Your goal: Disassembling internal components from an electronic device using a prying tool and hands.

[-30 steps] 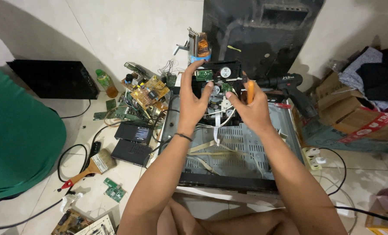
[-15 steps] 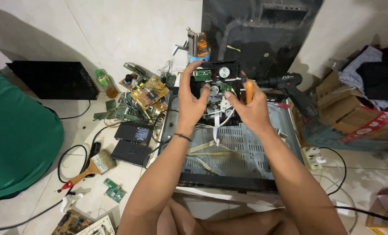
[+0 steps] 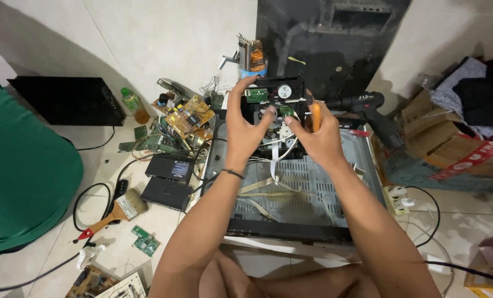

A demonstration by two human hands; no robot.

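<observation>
My left hand [image 3: 245,128] grips the left side of a black disc-drive mechanism [image 3: 277,95] with small green boards and white gears, lifted above an opened grey metal chassis [image 3: 307,187]. My right hand [image 3: 318,137] holds an orange-handled screwdriver [image 3: 315,117] and touches the mechanism's right underside. White ribbon cables [image 3: 274,165] hang from the mechanism down into the chassis. My forearms run up from the bottom of the view.
Circuit boards [image 3: 188,117], a green bottle [image 3: 133,105], small black boxes [image 3: 168,176] and a paintbrush [image 3: 111,215] lie at left. A cordless drill [image 3: 370,110] lies at right by cardboard boxes [image 3: 451,149]. A black panel [image 3: 323,38] leans on the wall. A green bulk [image 3: 20,176] fills far left.
Both hands and the mechanism stay almost where they were; my right hand has shifted slightly on its underside.
</observation>
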